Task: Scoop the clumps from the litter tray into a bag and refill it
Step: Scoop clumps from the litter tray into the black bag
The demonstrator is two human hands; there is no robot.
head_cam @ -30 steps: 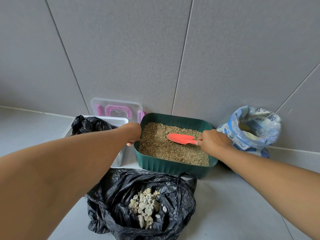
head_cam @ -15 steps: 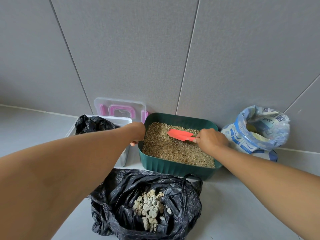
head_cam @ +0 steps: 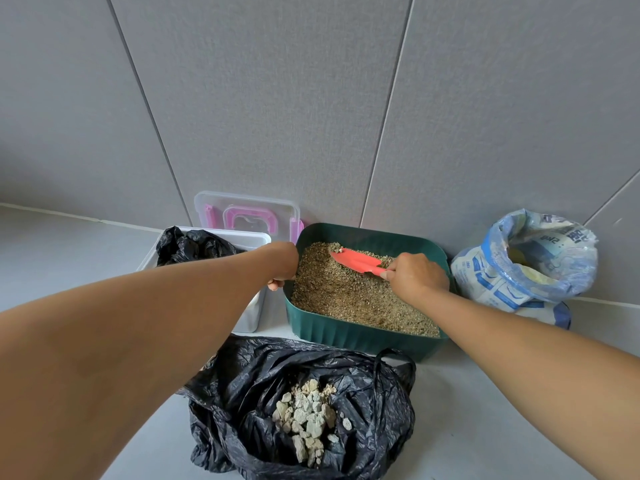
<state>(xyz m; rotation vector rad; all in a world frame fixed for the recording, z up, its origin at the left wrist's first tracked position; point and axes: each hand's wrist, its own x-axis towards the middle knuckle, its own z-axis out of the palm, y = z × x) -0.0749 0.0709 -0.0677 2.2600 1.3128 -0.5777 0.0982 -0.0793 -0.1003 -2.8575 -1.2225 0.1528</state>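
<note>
Tray (head_cam: 346, 332): green, set against the wall; every place below is given from it.
Litter (head_cam: 346, 299): brown grains filling the tray; no pale lumps are plainly seen on the surface.
Scoop (head_cam: 356, 260): red; the blade is laid on the litter toward the tray's far left corner, and the handle is turned toward its right side.
Long axis: run from the right fist up and leftward across the tray's far half, pointing away from the bag.
Right hand (head_cam: 417, 277): held over the tray's right side; the fingers are closed round the scoop's handle, most of which is hidden in the fist.
Left hand (head_cam: 282, 268): placed at the tray's left rim; the fingers are curled over that rim and grip it, so the tray is judged to be steadied.
Bag (head_cam: 242, 382): black, mouth open, just in front of the tray's near wall, between the two forearms.
Clumps (head_cam: 306, 415): a pale heap lying inside the bag.
Key relation: the bag lies on the near side, opposite the blade's heading; any load must be drawn back over the near wall by the right hand.
Sack (head_cam: 502, 285): blue and white, top open, just right of the tray; judged the refill source.
Stage: scooping is judged nearly finished; the refill is not yet begun.
</note>
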